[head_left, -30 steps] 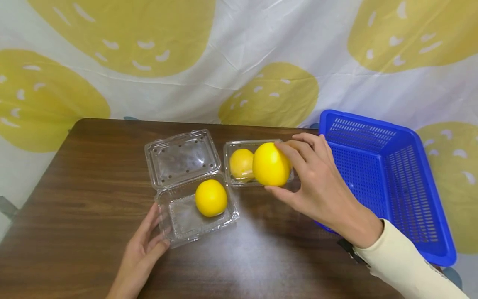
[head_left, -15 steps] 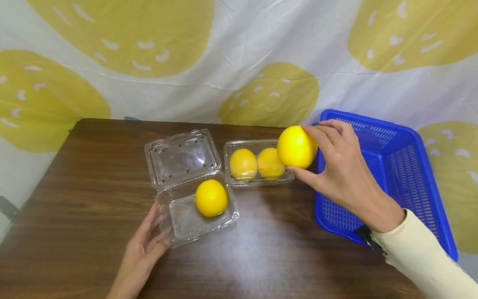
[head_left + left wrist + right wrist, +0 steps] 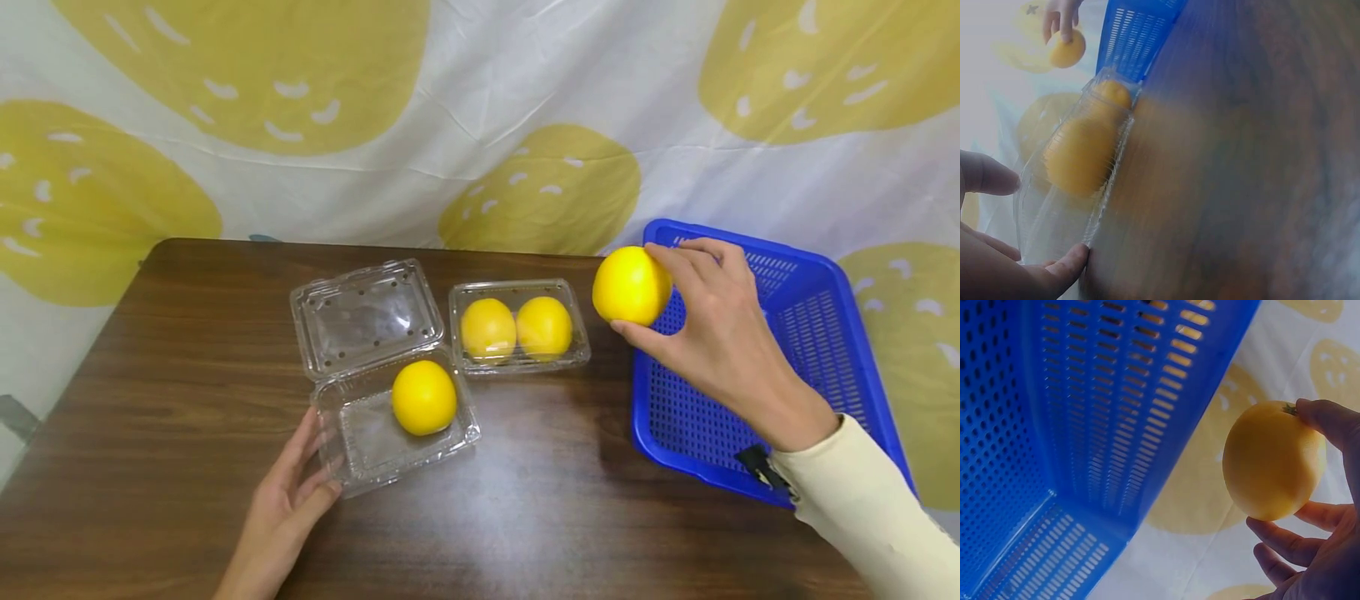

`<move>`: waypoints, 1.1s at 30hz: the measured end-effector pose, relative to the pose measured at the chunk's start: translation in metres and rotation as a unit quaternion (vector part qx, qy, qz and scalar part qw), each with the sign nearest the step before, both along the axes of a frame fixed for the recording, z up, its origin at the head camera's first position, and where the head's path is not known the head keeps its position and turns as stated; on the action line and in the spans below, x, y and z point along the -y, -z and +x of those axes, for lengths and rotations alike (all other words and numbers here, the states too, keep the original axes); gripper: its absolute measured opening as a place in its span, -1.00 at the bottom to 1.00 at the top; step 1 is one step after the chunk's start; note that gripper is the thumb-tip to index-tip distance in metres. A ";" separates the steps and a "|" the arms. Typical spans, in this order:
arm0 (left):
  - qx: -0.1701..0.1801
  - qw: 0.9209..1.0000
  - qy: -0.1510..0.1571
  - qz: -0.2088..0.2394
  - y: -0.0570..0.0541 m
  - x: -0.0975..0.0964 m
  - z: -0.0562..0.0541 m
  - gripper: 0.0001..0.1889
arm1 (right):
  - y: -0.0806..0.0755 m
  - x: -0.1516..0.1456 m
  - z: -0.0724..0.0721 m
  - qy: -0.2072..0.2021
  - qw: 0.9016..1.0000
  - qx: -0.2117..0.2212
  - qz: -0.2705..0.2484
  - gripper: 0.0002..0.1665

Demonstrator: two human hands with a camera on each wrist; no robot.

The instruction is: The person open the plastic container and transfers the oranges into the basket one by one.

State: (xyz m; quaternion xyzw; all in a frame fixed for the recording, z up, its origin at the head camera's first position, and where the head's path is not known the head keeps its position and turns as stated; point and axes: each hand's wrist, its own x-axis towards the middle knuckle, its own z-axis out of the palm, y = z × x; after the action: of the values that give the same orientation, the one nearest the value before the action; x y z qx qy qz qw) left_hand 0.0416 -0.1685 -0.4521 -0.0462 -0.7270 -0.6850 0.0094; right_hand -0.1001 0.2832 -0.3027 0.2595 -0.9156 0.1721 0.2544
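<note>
My right hand (image 3: 720, 333) pinches a yellow orange (image 3: 632, 286) between thumb and fingers, in the air over the left rim of the blue basket (image 3: 780, 258). In the right wrist view, a small green calyx shows on that orange (image 3: 1272, 462), and the basket wall is beside it. With thumb and fingers, my left hand (image 3: 281, 508) holds the left side of a clear plastic clamshell box (image 3: 367, 433) whose lid (image 3: 360, 321) lies folded back. One orange (image 3: 424, 397) sits in the right part of this box; the left wrist view shows it through the plastic.
Behind the clamshell, to the right, a second clear box (image 3: 521, 367) with its lid down contains two oranges (image 3: 544, 328). All stand on a dark wooden table (image 3: 187, 400). A white cloth (image 3: 337, 192) with a yellow print hangs along the back edge.
The right hand has carried its orange rightward and somewhat back, from over the lidded box to the basket's left rim. Both oranges in that box now show. The left hand stays put.
</note>
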 end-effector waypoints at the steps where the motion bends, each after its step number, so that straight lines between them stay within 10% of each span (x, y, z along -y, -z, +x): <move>1: 0.001 1.000 0.000 -0.001 0.000 0.000 0.000 -0.02 | 0.000 -0.002 -0.001 0.002 1.000 0.001 0.000 0.02; 33: 0.014 1.000 -0.003 -0.010 -0.004 0.000 0.002 -0.04 | 0.016 -0.060 -0.007 0.109 0.991 0.073 0.022 0.04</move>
State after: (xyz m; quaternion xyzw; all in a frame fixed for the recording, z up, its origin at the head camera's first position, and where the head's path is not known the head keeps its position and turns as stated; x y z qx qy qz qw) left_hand 0.0432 -0.1688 -0.4477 -0.0352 -0.7337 -0.6786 0.0008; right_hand -0.1074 0.3430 -0.3185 0.1508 -0.9579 0.1420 0.1986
